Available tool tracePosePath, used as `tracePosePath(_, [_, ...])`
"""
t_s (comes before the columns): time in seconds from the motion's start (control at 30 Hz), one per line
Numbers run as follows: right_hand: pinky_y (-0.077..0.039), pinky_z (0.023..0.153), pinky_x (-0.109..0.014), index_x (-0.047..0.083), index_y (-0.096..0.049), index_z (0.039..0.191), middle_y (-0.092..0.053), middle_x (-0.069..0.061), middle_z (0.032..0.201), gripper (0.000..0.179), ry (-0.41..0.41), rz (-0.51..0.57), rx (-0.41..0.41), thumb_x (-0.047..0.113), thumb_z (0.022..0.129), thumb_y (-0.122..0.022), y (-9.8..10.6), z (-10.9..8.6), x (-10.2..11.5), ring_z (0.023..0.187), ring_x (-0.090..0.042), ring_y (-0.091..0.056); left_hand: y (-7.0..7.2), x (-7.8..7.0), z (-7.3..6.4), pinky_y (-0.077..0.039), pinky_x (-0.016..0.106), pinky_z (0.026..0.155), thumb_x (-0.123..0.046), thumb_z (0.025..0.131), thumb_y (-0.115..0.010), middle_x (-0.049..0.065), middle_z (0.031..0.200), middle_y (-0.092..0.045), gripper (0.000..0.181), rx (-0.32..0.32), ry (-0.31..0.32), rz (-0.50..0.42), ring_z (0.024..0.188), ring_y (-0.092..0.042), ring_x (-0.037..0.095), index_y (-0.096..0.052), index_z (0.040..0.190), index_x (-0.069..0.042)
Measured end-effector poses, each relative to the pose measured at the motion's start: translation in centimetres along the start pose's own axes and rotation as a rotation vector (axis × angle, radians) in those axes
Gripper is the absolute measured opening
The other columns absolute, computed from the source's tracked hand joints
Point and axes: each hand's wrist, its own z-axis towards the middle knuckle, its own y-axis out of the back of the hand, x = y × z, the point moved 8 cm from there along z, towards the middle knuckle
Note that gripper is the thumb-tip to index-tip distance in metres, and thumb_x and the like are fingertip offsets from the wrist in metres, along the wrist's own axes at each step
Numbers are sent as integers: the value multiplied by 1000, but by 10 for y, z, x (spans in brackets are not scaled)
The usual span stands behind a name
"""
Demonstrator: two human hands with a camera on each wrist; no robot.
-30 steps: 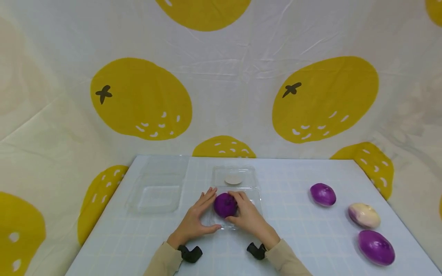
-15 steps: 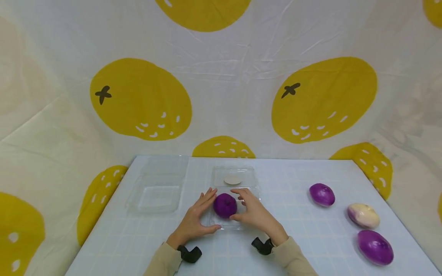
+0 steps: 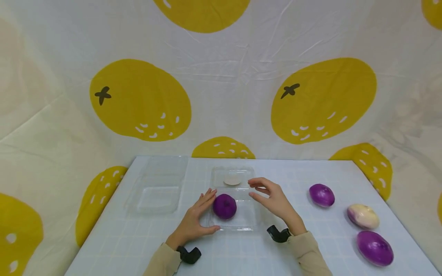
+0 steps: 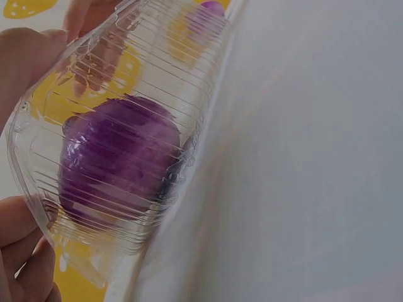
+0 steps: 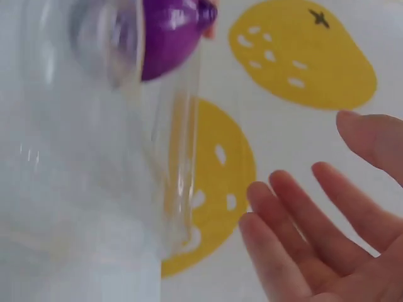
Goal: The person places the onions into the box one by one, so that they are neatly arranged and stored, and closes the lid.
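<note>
A round purple onion (image 3: 225, 206) with a small pointed nub sits in the left part of a clear plastic clamshell box (image 3: 243, 220). The box's lid lies folded back behind it and bears a pale oval label (image 3: 233, 179). Along the box's left side rests my left hand (image 3: 194, 222), its fingers stretched past the onion and its thumb at the front corner. In the left wrist view, the thumb (image 4: 28, 56) and fingertips meet the ridged box's rim. Off to the right of the box, my right hand (image 3: 274, 197) is raised with loosely bent fingers, holding nothing.
A larger clear clamshell box (image 3: 157, 197) stands open at the back left of the table. Toward the right edge lie a purple onion (image 3: 322, 195), a cream-and-purple one (image 3: 363, 216) and a larger purple one (image 3: 375, 248). A fruit-patterned cloth (image 3: 231, 96) hangs behind the table.
My right hand has let go of the onion and drawn away to the right and back. The onion stays in the box, and my left hand keeps its place.
</note>
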Motion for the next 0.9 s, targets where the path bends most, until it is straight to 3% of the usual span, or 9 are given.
tracePosePath(0.07, [-49,97,-51,-10,-61,120,-66,-22,116,33,21,-24,-58,-4,89,-70,13,-1,7,110,-42,-61,0,1,0,-19,46,120,-39,76,-86,22,152,-41,91,6,9,0,142,-33,42,-44,147,-1])
tracePosePath(0.17, [-51,98,-41,-11,-64,114,-67,-26,111,26,56,-59,-167,-8,88,-69,35,-5,15,108,-38,-63,0,1,0,-19,45,120,-39,76,-86,21,152,-41,92,10,22,0,143,-32,41,-44,148,-1])
tracePosePath(0.3, [-47,100,-21,-12,-66,108,-67,-28,107,23,130,-109,-348,-12,86,-69,64,-13,5,106,-29,-63,-1,2,-1,-18,43,121,-39,76,-86,20,153,-41,92,16,33,3,143,-32,40,-44,148,-2])
tracePosePath(0.43, [-44,102,-16,-11,-66,110,-68,-26,106,28,177,-171,-512,-15,83,-70,93,-23,-19,104,-24,-63,-1,2,-1,-18,43,121,-40,76,-86,19,153,-41,91,15,35,4,143,-32,40,-44,148,-2])
tracePosePath(0.57, [-40,103,-13,-4,-66,117,-69,-20,111,33,95,-220,-635,-9,85,-71,121,-35,-46,106,-6,-61,-2,2,-1,-19,43,120,-40,76,-86,19,153,-41,91,13,35,-1,143,-32,40,-44,148,-2])
tracePosePath(0.63, [-44,94,-9,0,-67,119,-69,-17,113,33,16,-258,-690,-2,87,-72,135,-43,-55,107,1,-58,-2,2,-1,-19,44,120,-40,76,-86,20,153,-41,91,15,31,-1,143,-32,40,-44,148,-2])
tracePosePath(0.73, [-46,81,-6,5,-66,121,-68,-10,116,33,-78,-292,-746,7,90,-72,151,-55,-68,107,4,-56,-2,2,-1,-19,45,120,-41,76,-86,20,153,-41,91,12,26,6,143,-32,40,-44,148,-2])
tracePosePath(0.8, [-45,79,-7,4,-65,123,-67,-11,117,35,-103,-299,-786,8,89,-73,160,-62,-74,107,4,-56,-2,2,-1,-19,45,120,-41,76,-86,20,152,-41,91,10,20,6,143,-32,40,-45,147,-2])
tracePosePath(0.9, [-42,93,-10,0,-64,123,-66,-14,117,39,-90,-294,-849,3,86,-75,171,-72,-82,106,2,-56,-2,2,-1,-19,45,120,-40,76,-86,21,152,-42,90,6,14,2,143,-32,41,-45,147,-1])
